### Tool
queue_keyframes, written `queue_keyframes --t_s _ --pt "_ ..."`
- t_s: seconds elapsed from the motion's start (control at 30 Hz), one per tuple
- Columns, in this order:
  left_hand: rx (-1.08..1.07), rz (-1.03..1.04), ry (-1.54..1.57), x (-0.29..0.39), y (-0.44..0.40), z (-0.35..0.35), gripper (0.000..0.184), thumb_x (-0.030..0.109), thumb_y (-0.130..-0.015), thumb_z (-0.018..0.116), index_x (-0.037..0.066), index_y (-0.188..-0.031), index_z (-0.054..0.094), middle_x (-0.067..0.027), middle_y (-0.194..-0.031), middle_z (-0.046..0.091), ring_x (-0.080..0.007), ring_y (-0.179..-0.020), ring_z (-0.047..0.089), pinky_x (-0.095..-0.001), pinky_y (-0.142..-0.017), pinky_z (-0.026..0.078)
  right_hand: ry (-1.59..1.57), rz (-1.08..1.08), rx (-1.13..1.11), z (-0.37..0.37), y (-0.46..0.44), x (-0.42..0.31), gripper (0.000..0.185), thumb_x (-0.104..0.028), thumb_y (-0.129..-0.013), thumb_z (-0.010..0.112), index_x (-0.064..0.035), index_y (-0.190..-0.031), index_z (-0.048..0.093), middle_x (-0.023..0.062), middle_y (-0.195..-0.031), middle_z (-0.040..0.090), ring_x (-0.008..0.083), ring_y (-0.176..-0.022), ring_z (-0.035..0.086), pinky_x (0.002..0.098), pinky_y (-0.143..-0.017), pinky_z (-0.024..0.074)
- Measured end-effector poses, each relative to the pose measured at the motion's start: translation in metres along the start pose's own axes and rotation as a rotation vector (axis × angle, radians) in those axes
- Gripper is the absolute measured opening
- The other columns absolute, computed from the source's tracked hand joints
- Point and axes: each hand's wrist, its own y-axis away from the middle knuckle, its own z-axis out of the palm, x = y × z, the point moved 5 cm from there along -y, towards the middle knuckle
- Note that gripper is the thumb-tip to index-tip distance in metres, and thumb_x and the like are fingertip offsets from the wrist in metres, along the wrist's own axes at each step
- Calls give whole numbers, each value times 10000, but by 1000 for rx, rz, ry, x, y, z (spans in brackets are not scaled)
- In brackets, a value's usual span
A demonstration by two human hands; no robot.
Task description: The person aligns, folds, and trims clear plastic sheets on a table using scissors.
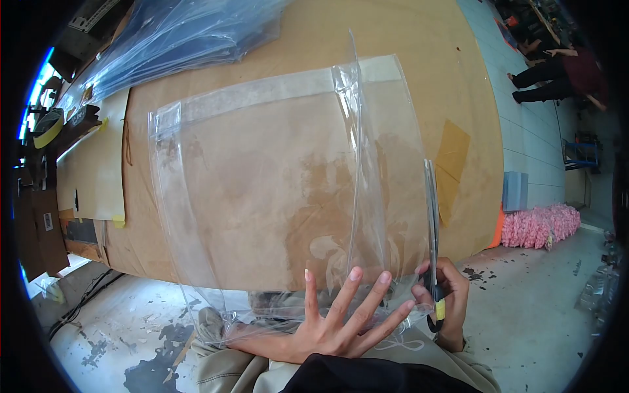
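A clear plastic bag (255, 177) lies flat on the brown-covered table, its lower end hanging over the near edge toward my lap. A whitish band runs along its far side, and a clear fold stands up on its right part. My left hand (341, 324) rests on the bag's near end, fingers spread. At the bag's right side, my right hand (453, 295) grips a pair of scissors (432, 216) by dark handles with yellow tape. The blades point away from me, along the bag's right edge, and look nearly closed.
A stack of clear plastic sheets (196, 39) lies at the table's far left. A tape roll (49, 128) sits on a dark holder at left. Brown tape (452, 164) sticks to the table at right. Beyond are a pink bundle (540, 226) on the floor and another person (567, 75).
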Motion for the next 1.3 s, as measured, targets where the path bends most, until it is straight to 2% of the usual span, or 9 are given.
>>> queue_keyframes --t_s 0.17,0.33,0.47,1.3 --pt "16 -11 -1 0 -2 -1 481 373 -805 586 459 -1259 451 -48 -1365 403 -388 -1258 349 -701 -980 203 29 8 17 -2 -2 -3 285 0 -708 707 7 -958 569 32 -783 590 55 -658 560 193 -540 442" --pt "39 -18 -13 0 -2 -1 477 381 -795 600 460 -1246 464 -34 -1344 429 -380 -1242 376 -694 -978 223 10 25 6 -6 -1 1 276 -31 -714 718 9 -943 569 20 -730 581 51 -641 551 191 -547 439" --pt "48 -29 14 1 -2 0 468 367 -806 591 460 -1247 463 -33 -1345 427 -372 -1249 367 -690 -980 227 13 -31 14 -5 0 2 266 -37 -719 716 12 -934 568 19 -727 579 48 -626 539 183 -544 426" --pt "1 -21 60 0 -4 2 493 351 -808 582 426 -1276 449 -56 -1382 392 -383 -1252 360 -698 -954 250 115 13 58 -4 -2 2 232 -21 -732 713 -8 -928 590 0 -717 601 29 -595 505 181 -520 390"
